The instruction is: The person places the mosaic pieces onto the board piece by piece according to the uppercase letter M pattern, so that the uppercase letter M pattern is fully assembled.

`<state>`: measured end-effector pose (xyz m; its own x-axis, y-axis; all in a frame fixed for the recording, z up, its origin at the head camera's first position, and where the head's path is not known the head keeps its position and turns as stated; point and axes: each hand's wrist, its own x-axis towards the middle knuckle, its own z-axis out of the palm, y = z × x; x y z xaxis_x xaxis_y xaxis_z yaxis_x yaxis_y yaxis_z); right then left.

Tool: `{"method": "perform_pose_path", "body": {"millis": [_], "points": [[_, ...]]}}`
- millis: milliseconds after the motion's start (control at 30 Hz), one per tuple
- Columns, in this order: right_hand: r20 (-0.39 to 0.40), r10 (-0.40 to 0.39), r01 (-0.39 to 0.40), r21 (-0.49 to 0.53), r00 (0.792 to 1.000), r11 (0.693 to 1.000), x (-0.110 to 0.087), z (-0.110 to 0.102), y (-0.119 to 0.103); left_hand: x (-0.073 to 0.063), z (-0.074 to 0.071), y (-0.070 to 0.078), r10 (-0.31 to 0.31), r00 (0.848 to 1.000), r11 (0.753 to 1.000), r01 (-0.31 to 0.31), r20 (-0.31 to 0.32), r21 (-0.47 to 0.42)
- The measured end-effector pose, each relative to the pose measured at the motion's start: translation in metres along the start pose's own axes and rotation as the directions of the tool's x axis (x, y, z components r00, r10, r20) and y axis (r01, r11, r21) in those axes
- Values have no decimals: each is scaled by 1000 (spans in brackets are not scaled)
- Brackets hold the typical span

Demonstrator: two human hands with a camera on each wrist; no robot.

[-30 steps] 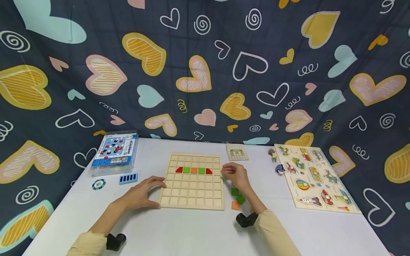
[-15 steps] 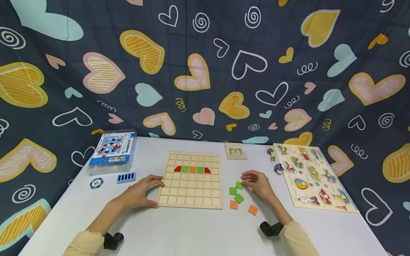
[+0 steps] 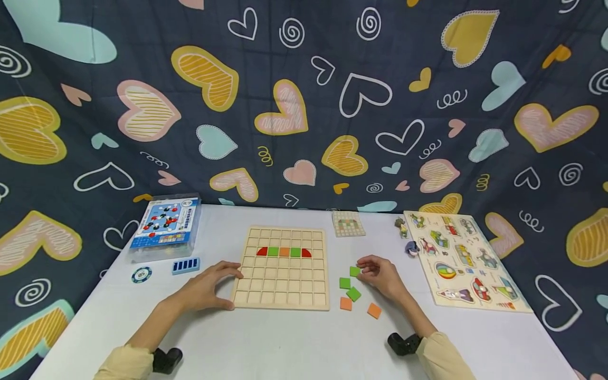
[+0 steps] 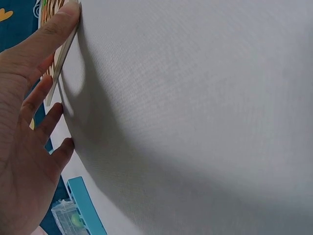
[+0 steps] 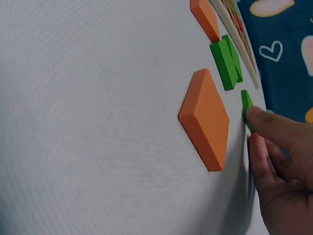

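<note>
My left hand point(image 3: 207, 286) rests at the left side of a pale wooden grid board point(image 3: 280, 285), fingers spread and thumb point(image 4: 66, 14) against its near left corner. A row on the board holds a red rounded tile at either end, with green, orange and green squares between. To the board's right, my right hand point(image 3: 383, 275) pinches a green square tile point(image 5: 247, 107) with thumb and fingertips, low over the table. Close by lie two other green tiles point(image 3: 349, 288) and two orange tiles point(image 3: 374, 310), one large in the right wrist view.
A small pattern card point(image 3: 349, 224) lies behind the board. At right are a wooden vehicle puzzle point(image 3: 470, 264) and two small figures point(image 3: 411, 248). A boxed molecule set point(image 3: 164, 227), a blue slotted block point(image 3: 186, 265) and a round chip point(image 3: 141, 274) sit at left.
My right hand has moved from the board's right edge, back and rightward, to the loose tiles, and now takes a green one. My left hand stays at the board.
</note>
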<state>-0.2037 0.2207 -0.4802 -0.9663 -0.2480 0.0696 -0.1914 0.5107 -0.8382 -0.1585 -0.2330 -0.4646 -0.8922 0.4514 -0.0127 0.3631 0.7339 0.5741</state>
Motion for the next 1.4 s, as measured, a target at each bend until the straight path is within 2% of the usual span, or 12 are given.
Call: {"method": "perform_pose_path", "body": {"millis": [367, 500, 700, 967, 1067, 1200, 1400], "points": [[-32, -44, 46, 53, 999, 998, -1, -2, 3, 0, -1, 0, -8, 1000, 1000, 8, 0, 7], [-72, 37, -27, 135, 997, 990, -3, 1, -2, 1, -1, 0, -5, 1000, 1000, 5, 4, 3], [-108, 163, -126, 288, 981, 949, -2, 7, -13, 1, -1, 1, 3, 1000, 1000, -3, 5, -1], [-143, 236, -181, 318, 961, 931, 8, 28, -26, -1, -1, 2, 4, 1000, 1000, -4, 3, -6], [-171, 224, -166, 298, 959, 940, 12, 40, -30, -1, -1, 2, 10, 1000, 1000, -10, 1, 1], [-206, 151, -95, 258, 967, 961, 19, 59, -39, -2, -1, 2, 13, 1000, 1000, -13, -4, 11], [-196, 93, -35, 281, 976, 959, 28, 82, -54, -2, -1, 1, 17, 1000, 1000, -17, -1, 8]]}}
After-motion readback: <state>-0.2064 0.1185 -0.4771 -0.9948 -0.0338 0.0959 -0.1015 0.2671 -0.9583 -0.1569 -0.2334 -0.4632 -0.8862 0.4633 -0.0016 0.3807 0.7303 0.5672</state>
